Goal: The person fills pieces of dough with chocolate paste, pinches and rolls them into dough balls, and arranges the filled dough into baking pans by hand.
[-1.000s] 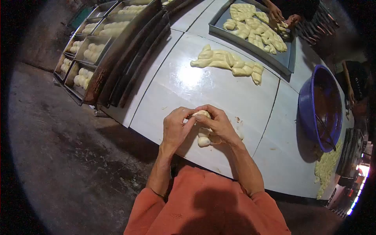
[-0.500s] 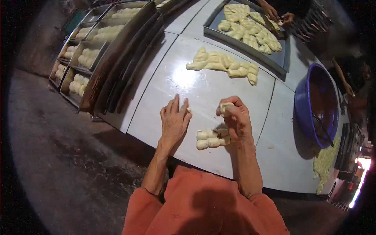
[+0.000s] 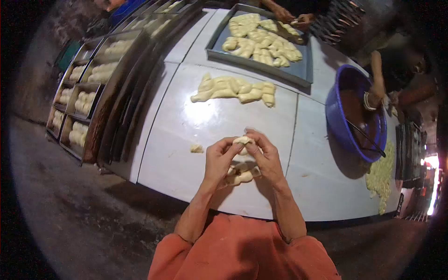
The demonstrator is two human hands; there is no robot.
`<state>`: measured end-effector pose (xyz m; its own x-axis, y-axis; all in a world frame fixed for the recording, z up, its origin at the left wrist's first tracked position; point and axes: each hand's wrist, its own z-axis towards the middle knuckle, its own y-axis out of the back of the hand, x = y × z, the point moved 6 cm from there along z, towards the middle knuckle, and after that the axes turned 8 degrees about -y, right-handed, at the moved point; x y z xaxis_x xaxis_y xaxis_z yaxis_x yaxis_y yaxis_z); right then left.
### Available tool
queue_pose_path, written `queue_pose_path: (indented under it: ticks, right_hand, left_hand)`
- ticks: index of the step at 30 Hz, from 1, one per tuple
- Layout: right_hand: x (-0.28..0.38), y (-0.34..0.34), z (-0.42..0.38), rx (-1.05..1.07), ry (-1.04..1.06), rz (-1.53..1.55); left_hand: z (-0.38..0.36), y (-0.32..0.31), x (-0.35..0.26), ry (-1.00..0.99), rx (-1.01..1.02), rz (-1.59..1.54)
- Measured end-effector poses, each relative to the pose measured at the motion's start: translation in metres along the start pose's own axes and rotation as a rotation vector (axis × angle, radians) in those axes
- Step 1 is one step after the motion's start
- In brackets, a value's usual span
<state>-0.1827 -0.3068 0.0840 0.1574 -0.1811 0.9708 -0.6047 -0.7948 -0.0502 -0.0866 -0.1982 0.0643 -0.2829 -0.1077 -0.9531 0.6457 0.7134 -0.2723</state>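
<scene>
Between my two hands is a small piece of pale dough (image 3: 243,140), pinched by the fingertips and thumbs. My left hand (image 3: 220,158) is closed on its left side, and my right hand (image 3: 264,156) grips it from the right. Just below on the white table lies a small cluster of rolled dough pieces (image 3: 243,176), partly covered by my hands. A little scrap of dough (image 3: 196,148) rests to the left of my left hand. Farther up the table a long strip of joined dough pieces (image 3: 233,88) lies apart from my hands.
A metal tray (image 3: 305,79) of dough stands at the back, with another person's hands (image 3: 291,17) over it. On the right is a blue basin (image 3: 343,116) holding brown contents, where another person's arm (image 3: 377,77) reaches in. Dough-filled pans (image 3: 84,100) stand at the left.
My left hand has left the tabletop and joined the right hand at the dough piece. A dough scrap now shows on the table. Another person's arm has come into the basin.
</scene>
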Motion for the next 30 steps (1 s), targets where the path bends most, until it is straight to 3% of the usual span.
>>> queue_pose_path:
  ticks: [3,4,7,9,10,11,13,14,19,21,22,24,27,28,29,30]
  right_hand:
    - [0.002,0.019,-0.006,-0.079,0.04,-0.178]
    - [-0.005,0.022,-0.009,-0.155,-0.005,0.018]
    - [0.001,0.036,-0.012,-0.249,0.118,-0.011]
    - [0.01,0.042,-0.016,-0.258,0.185,0.023]
    - [0.007,0.041,-0.017,-0.183,0.094,0.143]
    - [0.005,0.039,-0.019,-0.106,0.002,0.261]
    - [0.022,0.031,-0.03,0.072,-0.064,0.671]
    - [0.027,0.035,-0.033,0.064,-0.067,0.745]
    - [0.037,0.085,-0.035,0.055,-0.068,0.91]
    - [0.044,0.113,-0.035,0.025,-0.062,0.75]
    - [0.057,0.133,-0.033,-0.017,0.073,0.753]
    - [0.072,0.204,-0.028,-0.323,0.246,0.535]
    - [0.099,0.303,-0.014,-0.473,0.219,0.222]
    - [0.102,0.327,-0.008,-0.508,0.111,0.041]
    - [0.098,0.353,0.004,-0.512,0.116,0.041]
    - [0.085,0.375,0.021,-0.484,0.034,-0.272]
  left_hand:
    - [0.0,-0.016,0.007,-0.048,0.059,-0.02]
    - [0.0,-0.022,0.001,-0.073,0.053,-0.064]
    - [0.001,-0.039,-0.01,-0.129,0.092,-0.05]
    - [0.005,-0.046,-0.022,-0.45,0.004,0.187]
    - [0.005,-0.055,-0.021,-0.471,0.042,0.121]
    - [0.003,-0.068,-0.029,-0.674,0.001,0.149]
    - [0.001,-0.093,-0.018,-0.685,0.185,0.121]
    - [-0.002,-0.103,-0.008,-0.59,0.043,-0.042]
    - [0.002,-0.155,0.011,-0.511,0.278,-0.177]
    - [0.0,-0.169,0.019,-0.432,0.388,-0.207]
    - [0.0,-0.172,0.025,-0.323,0.449,-0.105]
    - [-0.001,-0.165,0.029,-0.23,0.537,0.092]
    - [0.005,-0.134,0.015,-0.122,0.477,0.237]
    - [0.007,-0.123,0.009,-0.097,0.445,0.292]
    - [0.007,-0.115,0.001,0.003,0.374,0.316]
    - [0.008,-0.109,-0.001,-0.026,0.362,0.327]
